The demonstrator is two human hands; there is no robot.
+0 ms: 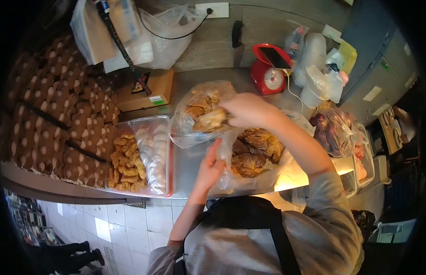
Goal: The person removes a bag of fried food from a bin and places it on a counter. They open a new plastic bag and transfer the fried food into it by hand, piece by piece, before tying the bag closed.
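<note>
My right hand (244, 110) reaches into a clear plastic bag (181, 121), its fingers closed around a pale brown piece of meat (209, 121). More browned pieces (199, 108) lie behind it in that bag. Lower down, my left hand (211, 168) has its fingers stretched out and pointing up. It is right at the edge of a second clear bag (223, 181), which holds dark orange-brown, sauced meat pieces (252, 153). My right forearm passes over this second bag's far corner.
At left, a tray (170, 160) holds golden fried pieces (129, 160) and wrapped white rounds (153, 156). Stacked egg cartons (66, 114) and a cardboard box (149, 89) stand beyond. A red scale (268, 73) carries a phone. Bagged dark meat (332, 133) sits at right.
</note>
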